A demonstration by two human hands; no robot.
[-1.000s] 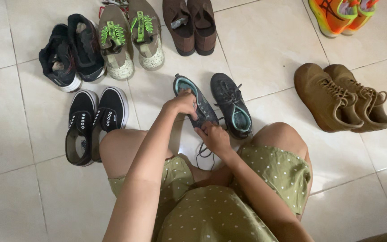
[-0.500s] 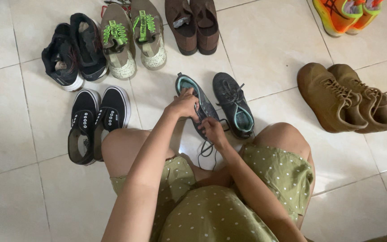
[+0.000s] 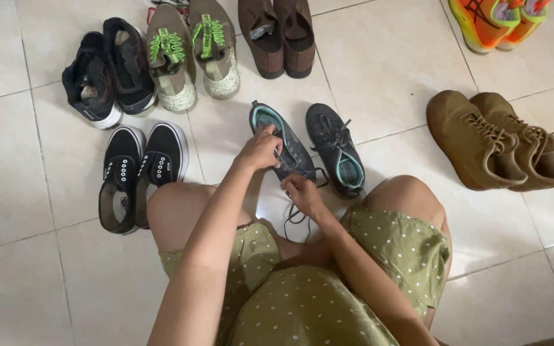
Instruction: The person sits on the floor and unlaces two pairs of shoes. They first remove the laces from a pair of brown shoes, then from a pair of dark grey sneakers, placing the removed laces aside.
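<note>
Dark sneaker [image 3: 285, 144] gripped by left hand [image 3: 259, 148], right hand [image 3: 302, 193] pinching lace [image 3: 295, 214].

Dark sneaker [image 3: 288, 146] with teal lining, green white-dotted dress [image 3: 328, 301]

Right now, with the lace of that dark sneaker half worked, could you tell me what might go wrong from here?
The loose lace trails on the floor under the right hand; it could snag or pull unevenly. The left hand grips only the top of the dark teal-lined sneaker, so it may twist. Its mate lies close and could get knocked.
</note>
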